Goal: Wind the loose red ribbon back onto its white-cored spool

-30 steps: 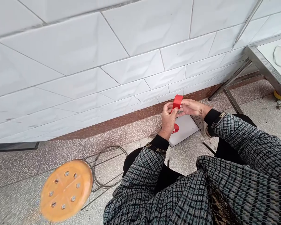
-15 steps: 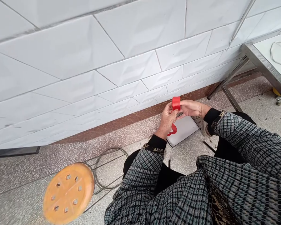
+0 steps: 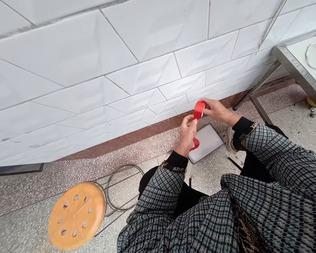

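Sitting between left hand (image 3: 187,136) and right hand (image 3: 218,111), red ribbon (image 3: 199,109) is pinched by both.

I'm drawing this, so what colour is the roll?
The roll is bright red, seen best in the head view.

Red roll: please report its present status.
Left grip pinching red strip, loose end hanging. Right grip holding red roll. White panel below, apparently not blocking.

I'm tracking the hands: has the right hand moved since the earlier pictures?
Yes, the right hand has moved up in view against the tiled wall.
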`<state>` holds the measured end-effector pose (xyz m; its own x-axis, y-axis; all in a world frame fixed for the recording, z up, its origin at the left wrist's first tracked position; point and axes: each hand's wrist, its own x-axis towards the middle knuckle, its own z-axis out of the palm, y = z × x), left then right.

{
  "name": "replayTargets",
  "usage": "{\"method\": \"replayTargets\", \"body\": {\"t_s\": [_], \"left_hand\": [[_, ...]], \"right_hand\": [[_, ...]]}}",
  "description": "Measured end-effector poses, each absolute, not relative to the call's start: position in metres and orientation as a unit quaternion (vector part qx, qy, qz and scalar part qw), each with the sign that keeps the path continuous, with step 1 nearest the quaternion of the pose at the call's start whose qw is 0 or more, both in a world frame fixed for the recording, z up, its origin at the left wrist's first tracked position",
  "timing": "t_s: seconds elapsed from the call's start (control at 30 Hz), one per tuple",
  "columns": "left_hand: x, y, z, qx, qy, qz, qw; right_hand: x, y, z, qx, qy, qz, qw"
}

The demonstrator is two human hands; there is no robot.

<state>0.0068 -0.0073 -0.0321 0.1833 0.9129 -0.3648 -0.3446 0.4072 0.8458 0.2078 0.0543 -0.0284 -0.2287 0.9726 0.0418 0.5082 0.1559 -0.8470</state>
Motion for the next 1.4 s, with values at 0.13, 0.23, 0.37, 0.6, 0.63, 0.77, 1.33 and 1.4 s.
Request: {"method": "replayTargets", "body": {"t_s": [0.13, 0.23, 0.37, 0.6, 0.63, 0.77, 1.33, 1.4], "left_hand": [[0.010, -0.007, -0.030, 0.322, 0.474, 0.449, 0.686], [0.010, -0.006, -0.030, 0.331, 0.478, 0.445, 0.681], [0.012, -0.005, -0.031, 0.335, 0.492, 0.449, 0.666], [0.013, -0.005, -0.032, 0.324, 0.493, 0.449, 0.671], [0.013, -0.005, -0.032, 0.324, 0.497, 0.448, 0.669], [0.015, -0.006, -0.033, 0.328, 0.512, 0.439, 0.661], [0.015, -0.007, -0.044, 0.425, 0.514, 0.502, 0.551], [0.014, -0.006, -0.043, 0.436, 0.497, 0.488, 0.570]], "right_hand": [[0.209, 0.059, -0.024, -0.581, -0.614, 0.405, 0.349], [0.203, 0.057, -0.021, -0.537, -0.548, 0.523, 0.371], [0.190, 0.048, -0.018, -0.513, -0.453, 0.632, 0.363], [0.181, 0.038, -0.009, -0.514, -0.331, 0.712, 0.346], [0.181, 0.038, -0.008, -0.512, -0.313, 0.724, 0.342], [0.181, 0.038, -0.007, -0.502, -0.260, 0.757, 0.327], [0.181, 0.038, -0.024, -0.441, -0.113, 0.836, 0.307], [0.181, 0.036, -0.023, -0.435, -0.095, 0.842, 0.306]]}}
